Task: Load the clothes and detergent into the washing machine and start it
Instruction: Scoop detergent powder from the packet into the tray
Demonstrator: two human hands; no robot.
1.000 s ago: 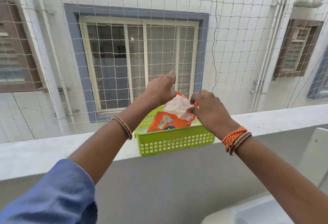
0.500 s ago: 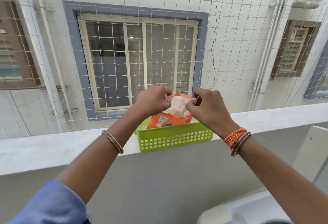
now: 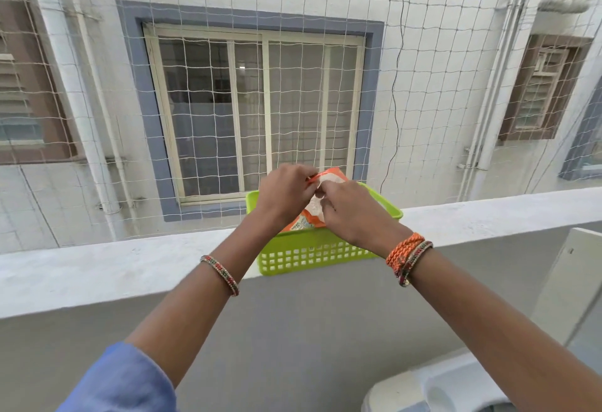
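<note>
Now both my hands pinch the top of the detergent pouch (image 3: 308, 216) standing in the green basket (image 3: 312, 256) on the ledge (image 3: 97, 268), left hand (image 3: 285, 194), right hand (image 3: 350, 212); it looks soft, light, best gripped below its opening.

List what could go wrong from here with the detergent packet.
1. Both hands, left hand and right hand, pinch the top of the orange detergent packet; a sudden tear might spill powder into the green basket.
2. The basket overhangs the ledge edge; tugging could tip it off.
</note>
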